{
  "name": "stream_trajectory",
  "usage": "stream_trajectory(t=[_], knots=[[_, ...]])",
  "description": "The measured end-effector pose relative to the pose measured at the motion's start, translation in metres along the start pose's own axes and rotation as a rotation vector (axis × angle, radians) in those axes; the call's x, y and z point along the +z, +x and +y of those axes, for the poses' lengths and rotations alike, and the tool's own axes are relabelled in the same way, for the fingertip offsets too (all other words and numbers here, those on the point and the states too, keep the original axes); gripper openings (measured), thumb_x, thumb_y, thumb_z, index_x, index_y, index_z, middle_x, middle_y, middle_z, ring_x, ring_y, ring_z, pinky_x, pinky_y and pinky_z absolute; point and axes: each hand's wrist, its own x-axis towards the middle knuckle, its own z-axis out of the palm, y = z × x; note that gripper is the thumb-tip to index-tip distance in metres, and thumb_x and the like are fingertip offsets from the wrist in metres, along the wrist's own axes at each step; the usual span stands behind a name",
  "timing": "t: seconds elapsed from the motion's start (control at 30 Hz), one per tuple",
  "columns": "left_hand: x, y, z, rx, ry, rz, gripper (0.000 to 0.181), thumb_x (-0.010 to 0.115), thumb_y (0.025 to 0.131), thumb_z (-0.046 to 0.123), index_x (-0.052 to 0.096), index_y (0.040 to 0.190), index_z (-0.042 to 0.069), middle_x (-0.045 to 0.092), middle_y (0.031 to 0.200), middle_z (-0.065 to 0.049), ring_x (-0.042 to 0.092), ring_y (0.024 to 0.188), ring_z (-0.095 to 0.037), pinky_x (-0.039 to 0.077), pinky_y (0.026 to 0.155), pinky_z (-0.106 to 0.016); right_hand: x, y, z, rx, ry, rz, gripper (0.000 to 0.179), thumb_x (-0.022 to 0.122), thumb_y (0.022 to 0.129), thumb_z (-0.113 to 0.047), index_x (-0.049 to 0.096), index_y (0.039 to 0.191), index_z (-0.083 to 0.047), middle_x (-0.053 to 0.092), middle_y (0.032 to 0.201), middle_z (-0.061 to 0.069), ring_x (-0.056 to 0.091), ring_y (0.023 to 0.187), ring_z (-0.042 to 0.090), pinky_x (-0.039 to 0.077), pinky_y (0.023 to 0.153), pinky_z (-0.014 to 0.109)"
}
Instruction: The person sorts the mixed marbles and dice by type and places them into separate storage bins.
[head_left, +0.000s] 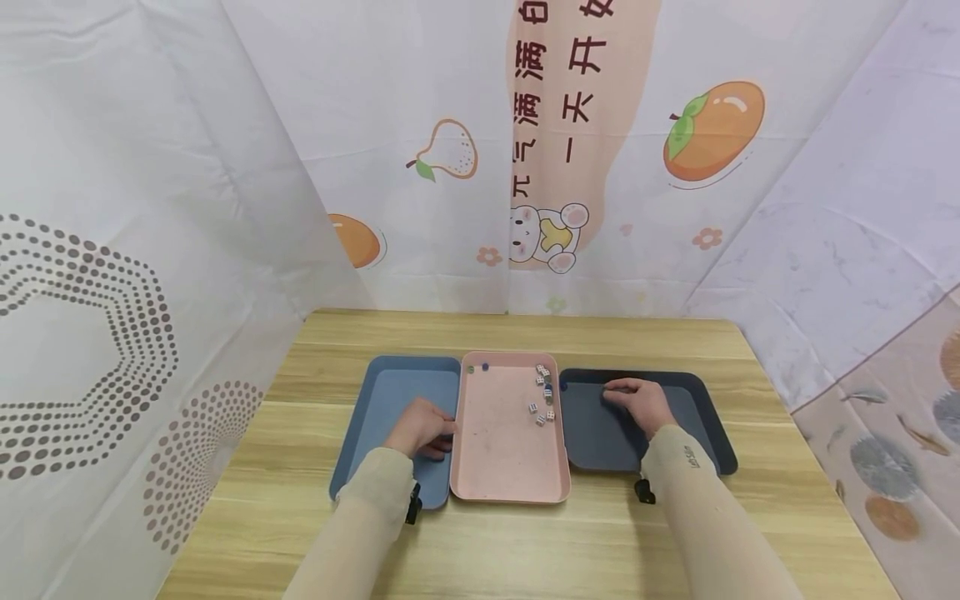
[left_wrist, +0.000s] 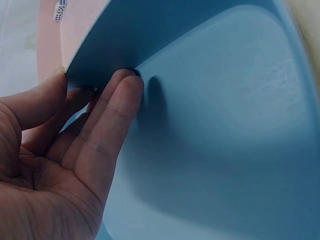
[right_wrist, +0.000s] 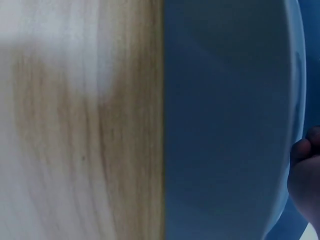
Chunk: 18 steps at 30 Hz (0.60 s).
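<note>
The left tray [head_left: 397,387] is blue, the middle tray [head_left: 502,442] pink, the right tray [head_left: 596,433] dark slate-blue. The dice [head_left: 533,408] are white with dark pips; the sleeves [head_left: 369,517] cream. The far curtain [head_left: 420,58] is white, printed with orange fruit [head_left: 718,133]; the left curtain [head_left: 202,192], grey-brown dotted.

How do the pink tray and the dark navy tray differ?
Colour: the pink tray is pale, the dark navy tray deep blue-grey.
Pose: the pink tray lies lengthwise front to back, the dark navy tray side to side.
Contents: dice lie in the pink tray; none show in the dark navy tray, where the right hand is.
Both are shallow, with rounded corners, on the wooden table.
</note>
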Motion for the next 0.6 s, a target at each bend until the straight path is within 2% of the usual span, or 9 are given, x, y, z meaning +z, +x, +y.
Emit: stream_trajectory(t=[0.3,0.6], knots=[[0.0008,-0.0008,-0.0006,0.003,-0.008,0.005,0.024,0.073,0.093,0.008,0.075,0.114,-0.005,0.073,0.084,-0.011,0.073,0.069,-0.021,0.063,0.061,-0.038,0.0028,-0.0013,0.0011,-0.004,-0.049,0.006,0.029,0.074,0.095,-0.019,0.074,0.12,-0.003,0.057,0.142,0.023,0.054,0.119,0.036,0.044,0.1,0.049],[0.0009,0.003,-0.0026,0.008,-0.008,0.003,0.024,0.074,0.093,0.008,0.075,0.113,-0.004,0.073,0.083,-0.011,0.072,0.067,-0.02,0.062,0.059,-0.037,0.0081,-0.0004,-0.0011,-0.003,-0.107,-0.008,0.026,0.073,0.095,-0.016,0.075,0.118,-0.003,0.06,0.139,0.023,0.053,0.128,0.041,0.04,0.109,0.058]])
